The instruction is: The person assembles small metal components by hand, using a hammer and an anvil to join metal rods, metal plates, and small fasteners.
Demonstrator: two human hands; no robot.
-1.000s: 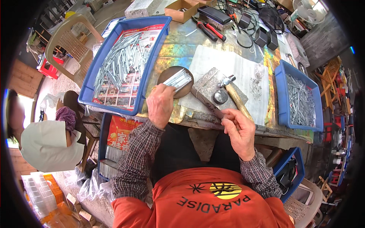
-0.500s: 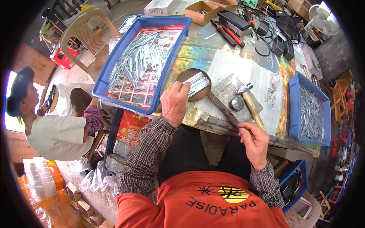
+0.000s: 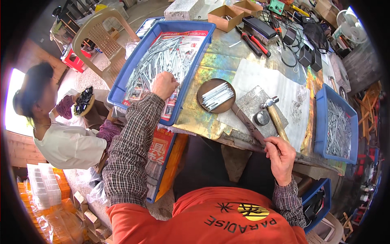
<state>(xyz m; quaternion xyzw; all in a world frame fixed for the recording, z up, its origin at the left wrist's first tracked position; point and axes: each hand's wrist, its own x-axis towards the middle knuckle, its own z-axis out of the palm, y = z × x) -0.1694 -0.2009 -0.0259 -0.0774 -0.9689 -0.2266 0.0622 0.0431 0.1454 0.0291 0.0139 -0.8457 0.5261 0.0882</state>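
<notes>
A blue tray (image 3: 178, 99) lined with printed paper holds a heap of thin silvery metal strips (image 3: 164, 57). My left hand (image 3: 164, 84) is over the tray's near part, fingers curled together; what is between them, if anything, is hidden. On the table, a round brown pan (image 3: 225, 106) carries a row of similar metal strips (image 3: 218, 96). Its long dark handle (image 3: 250, 126) slants toward me, and my right hand (image 3: 281, 158) has its fingers closed round the near end. Beside the handle, a hammer (image 3: 278, 120) and a small round metal piece (image 3: 261, 118) rest on a grey slab (image 3: 254, 99).
A second blue tray (image 3: 337, 156) of metal pieces stands at the right. Red-handled pliers (image 3: 260, 45), cables and boxes crowd the far side. At the left sits another person (image 3: 67, 146), near a beige chair (image 3: 97, 34). A white sheet (image 3: 260, 75) lies under the slab.
My left hand has left the strips in the pan and moved up and left over the tray. The right hand stays at the handle. The other person now shows a round thing with dark pieces.
</notes>
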